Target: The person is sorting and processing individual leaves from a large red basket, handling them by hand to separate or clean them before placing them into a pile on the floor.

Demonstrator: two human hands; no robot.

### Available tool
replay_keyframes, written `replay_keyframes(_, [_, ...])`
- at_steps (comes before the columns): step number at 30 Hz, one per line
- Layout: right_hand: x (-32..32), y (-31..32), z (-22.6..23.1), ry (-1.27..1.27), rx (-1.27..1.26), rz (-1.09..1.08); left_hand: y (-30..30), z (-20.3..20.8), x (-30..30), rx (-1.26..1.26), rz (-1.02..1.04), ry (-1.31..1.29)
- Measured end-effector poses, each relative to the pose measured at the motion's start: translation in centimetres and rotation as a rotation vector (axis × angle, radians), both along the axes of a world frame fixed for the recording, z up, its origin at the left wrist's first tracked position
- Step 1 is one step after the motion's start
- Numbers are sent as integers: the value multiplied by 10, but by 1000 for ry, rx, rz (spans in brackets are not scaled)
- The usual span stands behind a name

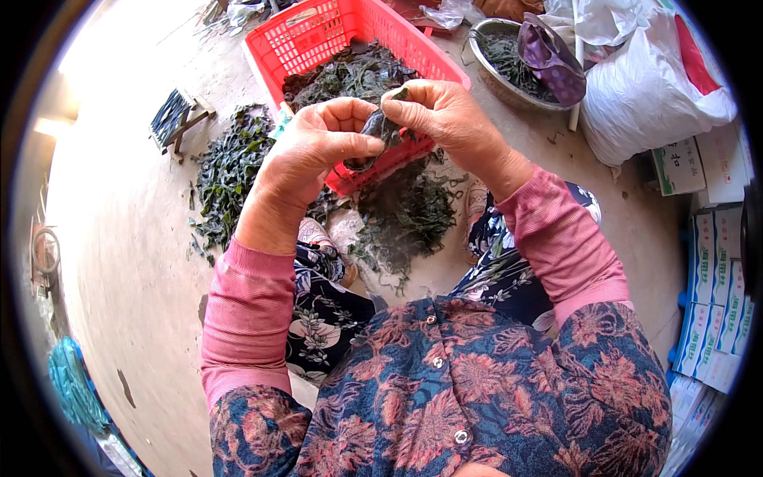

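Note:
A dark, crumpled piece of seaweed point(381, 127) is stretched between my two hands, above the near end of a red plastic crate point(425, 52). My left hand point(306, 147) pinches it between thumb and bent fingers. On its other side, my right hand point(445, 119) grips the upper end with thumb and forefinger. More dark green seaweed point(350, 71) fills the crate. A loose heap of seaweed point(230, 179) lies on the floor left of the crate. Between my feet is a second, finer-looking heap point(409, 211).
At the far left stands a small folding stool point(176, 123). To the right are a round basin point(497, 67) of seaweed with a purple spotted cloth point(548, 60) over it, a white sack point(648, 91) and stacked boxes point(711, 286). A teal bundle point(75, 385) lies at lower left.

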State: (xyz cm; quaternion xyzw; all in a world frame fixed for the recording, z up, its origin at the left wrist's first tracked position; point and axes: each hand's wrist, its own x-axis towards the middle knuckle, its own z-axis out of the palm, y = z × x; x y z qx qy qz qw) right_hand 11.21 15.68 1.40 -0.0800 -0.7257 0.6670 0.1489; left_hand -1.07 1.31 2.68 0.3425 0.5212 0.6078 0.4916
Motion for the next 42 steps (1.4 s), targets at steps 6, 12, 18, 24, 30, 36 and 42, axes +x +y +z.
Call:
replay_keyframes(6, [2, -5, -1, -29, -90, 98, 1, -9, 7, 152, 286, 394])
replay_keyframes(12, [2, -6, -1, 11, 11, 132, -3, -17, 4, -148, 532, 628])
replay_keyframes(18, [-2, -7, -8, 8, -63, 189, -9, -13, 8, -131, 295, -79])
replay_keyframes(24, [-2, 2, -15, -247, 105, 211, -13, -10, 11, -183, 85, 72])
replay_keyframes(30, [-3, -7, -22, -271, 19, 186, -18, -18, 7, -195, 149, 74])
replay_keyframes(36, [-4, 1, -32, -246, 278, 81, -35, -28, -16, -262, 394, 190])
replay_keyframes(42, [-9, -8, -44, -181, 527, 35, -59, -42, -35, -358, 610, 144])
